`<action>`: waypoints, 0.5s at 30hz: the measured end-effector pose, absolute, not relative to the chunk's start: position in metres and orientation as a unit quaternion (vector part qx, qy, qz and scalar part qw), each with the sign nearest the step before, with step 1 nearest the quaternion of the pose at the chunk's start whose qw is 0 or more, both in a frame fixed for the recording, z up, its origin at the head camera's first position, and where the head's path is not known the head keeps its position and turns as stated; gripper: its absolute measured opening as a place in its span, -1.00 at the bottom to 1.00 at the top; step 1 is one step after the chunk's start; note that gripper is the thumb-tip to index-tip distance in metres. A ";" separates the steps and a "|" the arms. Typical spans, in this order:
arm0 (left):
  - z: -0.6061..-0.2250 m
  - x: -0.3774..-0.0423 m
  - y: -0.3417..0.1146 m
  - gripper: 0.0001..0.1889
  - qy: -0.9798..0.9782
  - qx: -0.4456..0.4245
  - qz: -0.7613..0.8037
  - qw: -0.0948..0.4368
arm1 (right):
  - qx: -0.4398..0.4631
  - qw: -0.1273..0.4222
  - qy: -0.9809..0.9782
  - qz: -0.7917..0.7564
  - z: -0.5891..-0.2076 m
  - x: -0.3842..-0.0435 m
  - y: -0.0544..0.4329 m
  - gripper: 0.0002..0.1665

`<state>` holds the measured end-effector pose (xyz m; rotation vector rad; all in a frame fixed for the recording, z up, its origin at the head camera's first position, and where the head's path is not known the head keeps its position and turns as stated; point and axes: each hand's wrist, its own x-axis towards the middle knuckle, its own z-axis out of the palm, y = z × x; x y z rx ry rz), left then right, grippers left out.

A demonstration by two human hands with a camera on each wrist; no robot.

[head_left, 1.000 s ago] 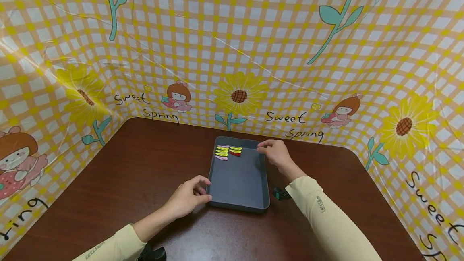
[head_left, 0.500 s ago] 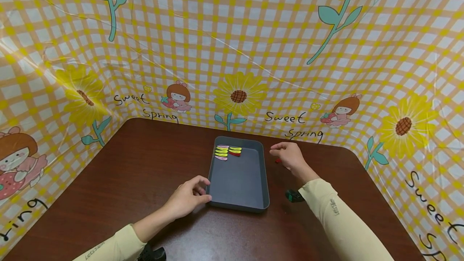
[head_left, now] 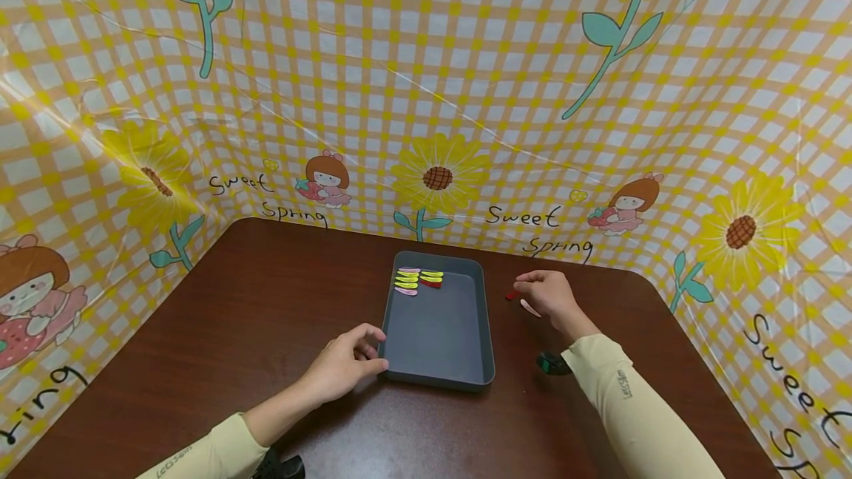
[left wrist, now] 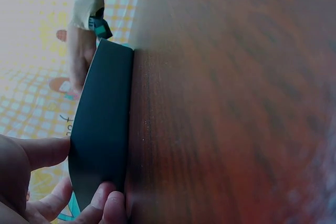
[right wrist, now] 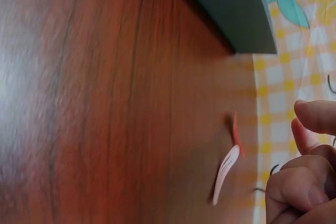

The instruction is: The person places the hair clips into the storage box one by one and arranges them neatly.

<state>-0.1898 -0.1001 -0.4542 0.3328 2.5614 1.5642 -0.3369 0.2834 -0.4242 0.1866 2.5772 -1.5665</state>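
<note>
A dark grey rectangular baking tray (head_left: 439, 338) lies on the table. Toward its far left end, snap hair clips (head_left: 407, 281) in pink and yellow form one column, with yellow ones and a red hair clip (head_left: 431, 284) beside them. My left hand (head_left: 346, 361) holds the tray's near left corner, thumb and fingertips against its wall. To the right of the tray, my right hand (head_left: 549, 294) hovers with loosely bent fingers and nothing visible between them. Below it on the table are a pink hair clip (right wrist: 226, 172) and a red hair clip (right wrist: 235, 134), close together.
The brown wooden table (head_left: 266, 279) is bordered by a checked, flower-printed cloth (head_left: 426, 80) at the back and sides. A dark wrist camera (head_left: 551, 363) hangs below the right sleeve, another (head_left: 282, 466) by the left sleeve.
My right hand has moved right from over the tray's right rim to above the table, and the loose red and pink clips have come into sight. My left hand has stayed at the tray corner.
</note>
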 end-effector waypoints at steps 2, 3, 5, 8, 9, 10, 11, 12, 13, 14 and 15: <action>-0.454 -0.190 -0.100 -0.63 0.846 0.111 0.518 0.062 | 0.064 0.057 0.848 -0.524 -0.427 -0.337 0.287 -0.57; -0.454 -0.190 -0.100 -0.63 0.846 0.111 0.518 0.062 | 0.068 0.057 0.845 -0.528 -0.429 -0.337 0.288 -0.58; -0.454 -0.190 -0.100 -0.63 0.845 0.111 0.519 0.062 | 0.070 0.057 0.844 -0.529 -0.432 -0.337 0.291 -0.58; -0.454 -0.190 -0.100 -0.63 0.845 0.111 0.519 0.062 | 0.079 0.056 0.840 -0.534 -0.437 -0.338 0.296 -0.60; -0.454 -0.190 -0.100 -0.63 0.845 0.111 0.519 0.062 | 0.077 0.057 0.840 -0.533 -0.438 -0.338 0.297 -0.59; -0.454 -0.190 -0.100 -0.63 0.845 0.111 0.519 0.062 | 0.076 0.058 0.845 -0.527 -0.439 -0.339 0.299 -0.59; -0.454 -0.190 -0.100 -0.63 0.845 0.111 0.519 0.062 | 0.077 0.060 0.847 -0.522 -0.440 -0.339 0.301 -0.58; -0.453 -0.190 -0.100 -0.63 0.845 0.111 0.519 0.061 | 0.080 0.060 0.850 -0.518 -0.442 -0.340 0.302 -0.59; -0.453 -0.190 -0.100 -0.63 0.846 0.111 0.518 0.060 | 0.082 0.060 0.856 -0.507 -0.443 -0.340 0.304 -0.60; -0.453 -0.190 -0.100 -0.63 0.846 0.110 0.518 0.059 | 0.083 0.060 0.861 -0.497 -0.444 -0.340 0.305 -0.59; -0.453 -0.189 -0.100 -0.63 0.847 0.110 0.517 0.059 | 0.080 0.063 0.862 -0.496 -0.445 -0.340 0.306 -0.59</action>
